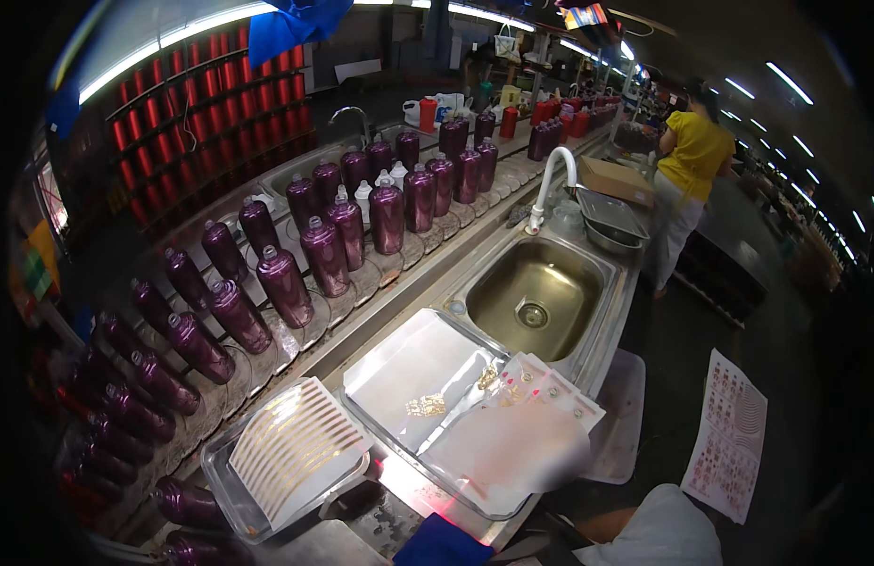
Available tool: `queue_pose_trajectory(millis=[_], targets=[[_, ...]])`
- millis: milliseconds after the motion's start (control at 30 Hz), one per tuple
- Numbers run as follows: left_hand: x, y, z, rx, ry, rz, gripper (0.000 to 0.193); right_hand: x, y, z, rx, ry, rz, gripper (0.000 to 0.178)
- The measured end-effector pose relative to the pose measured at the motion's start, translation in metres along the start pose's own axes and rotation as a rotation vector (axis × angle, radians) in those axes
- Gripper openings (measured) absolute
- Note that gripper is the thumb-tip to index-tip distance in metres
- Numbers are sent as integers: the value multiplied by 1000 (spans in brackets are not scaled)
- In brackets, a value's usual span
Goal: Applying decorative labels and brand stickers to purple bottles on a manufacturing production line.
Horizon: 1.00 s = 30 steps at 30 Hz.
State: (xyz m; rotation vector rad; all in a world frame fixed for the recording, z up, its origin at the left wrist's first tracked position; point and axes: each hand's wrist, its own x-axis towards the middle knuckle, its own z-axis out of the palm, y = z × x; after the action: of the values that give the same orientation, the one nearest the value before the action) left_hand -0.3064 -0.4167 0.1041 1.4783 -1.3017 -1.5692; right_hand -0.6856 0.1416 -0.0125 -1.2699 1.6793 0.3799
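Note:
Neither of my hands can be made out. At the lower edge, a bit of skin (pixel 602 524) shows beside white cloth (pixel 668 533); I cannot tell which part of the body it is, and no fingers show. In front of it, a clear plastic sheet (pixel 409 354) lies on a tray with gold foil pieces (pixel 426 406). Printed decal sheets (pixel 550 387) are on its right side, partly under a smeared pinkish patch. A sheet of gold stripes (pixel 296 453) rests in a clear tray (pixel 231 495) to the left. On the right, a sheet with red prints (pixel 725 434) shows against the dark floor; what supports it is hidden.
Rows of shiny purple bottles (pixel 324 255) stand along the left bench. Beyond the trays is a steel sink (pixel 536 292) with a white tap (pixel 550 184). Red bottles (pixel 206 118) fill a rack at the back. A person in yellow (pixel 696 146) stands by a cardboard box (pixel 616 179).

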Motion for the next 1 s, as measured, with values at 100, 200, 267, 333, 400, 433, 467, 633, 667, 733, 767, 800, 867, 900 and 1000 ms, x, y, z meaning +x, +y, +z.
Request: queue_pose_trajectory(millis=[100, 200, 267, 333, 400, 433, 467, 633, 667, 733, 767, 800, 867, 900, 1000], targets=[[-15, -6, -16, 53, 47, 25, 37, 12, -2, 12, 0, 18, -33, 38], [-44, 5, -42, 119, 117, 53, 35, 23, -8, 24, -2, 35, -92, 38], [-55, 17, -69, 169, 175, 83, 33, 46, -24, 27, -4, 53, -146, 38], [-68, 25, -88, 212, 214, 100, 32, 66, -34, 37, 0, 66, -178, 38], [-99, 24, -95, 262, 246, 96, 31, 52, -38, -21, -146, -14, 88, 41], [-102, 20, -90, 264, 237, 94, 30, 59, -13, -25, 5, 94, 175, 38], [-105, 18, -87, 278, 240, 100, 30, 54, -9, -34, 123, 240, 228, 34], [-142, -2, -82, 344, 252, 72, 27, -16, -28, -85, 1126, 697, 301, 31], [-152, -10, -89, 358, 279, 61, 26, -41, -51, -109, 1544, 540, 294, 32], [-165, -23, -97, 389, 293, 36, 25, -83, -78, -125, 1954, 350, 313, 34], [-174, -30, -101, 405, 297, 22, 25, -95, -83, -123, 2159, 207, 200, 36], [-186, -38, -108, 424, 307, 2, 24, -108, -93, -124, 2352, 45, 85, 38], [-220, -48, -124, 467, 315, -47, 23, -135, -117, -120, 2314, 102, 117, 37], [-227, -54, -124, 482, 315, -62, 22, -135, -117, -118, 2306, 100, -70, 35], [-244, -73, -124, 517, 332, -107, 21, -150, -145, -144, 2299, 66, -306, 29]])
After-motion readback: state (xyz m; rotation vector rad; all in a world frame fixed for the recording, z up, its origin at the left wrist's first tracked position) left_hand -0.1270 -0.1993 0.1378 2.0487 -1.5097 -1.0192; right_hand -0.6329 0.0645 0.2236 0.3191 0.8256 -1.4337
